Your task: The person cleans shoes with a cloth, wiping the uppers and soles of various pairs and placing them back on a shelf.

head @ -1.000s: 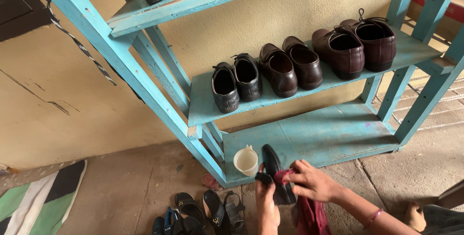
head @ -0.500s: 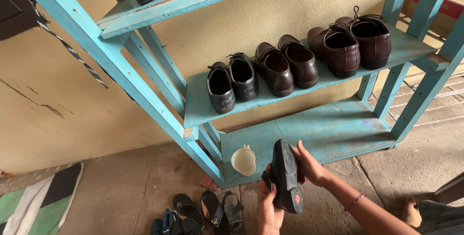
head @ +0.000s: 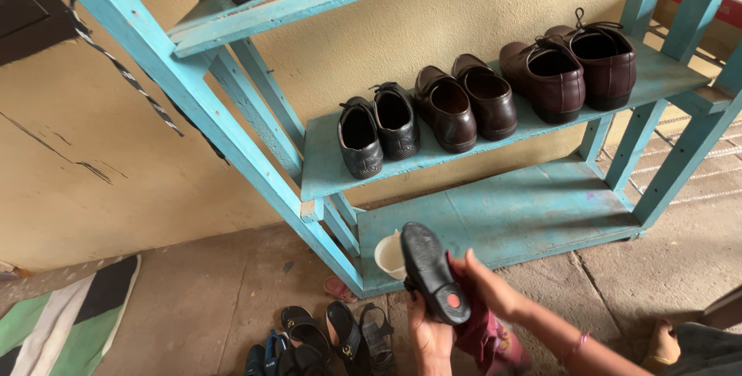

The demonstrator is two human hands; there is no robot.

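rack: turquoise wooden shoe rack point(head: 495, 225) fills the upper and middle frame; three pairs of dark shoes point(head: 479, 102) sit on its middle shelf.
shoe in hand: black shoe point(head: 430, 272), lower centre of the frame, sole turned up toward the camera, a red patch on the heel.
cloth: maroon cloth point(head: 483, 330) bunched just below and right of the shoe.
doing it well: likely wiping; keep the shoe braced from below, press the cloth flat, work heel to toe.
left hand: left hand point(head: 430, 341) under the shoe, fingers clamped on its heel end.
right hand: right hand point(head: 485, 287) closed on the cloth, pressed against the shoe's side.
nearby: white cup point(head: 389, 256) behind the shoe; sandals point(head: 340, 337) at lower centre-left.
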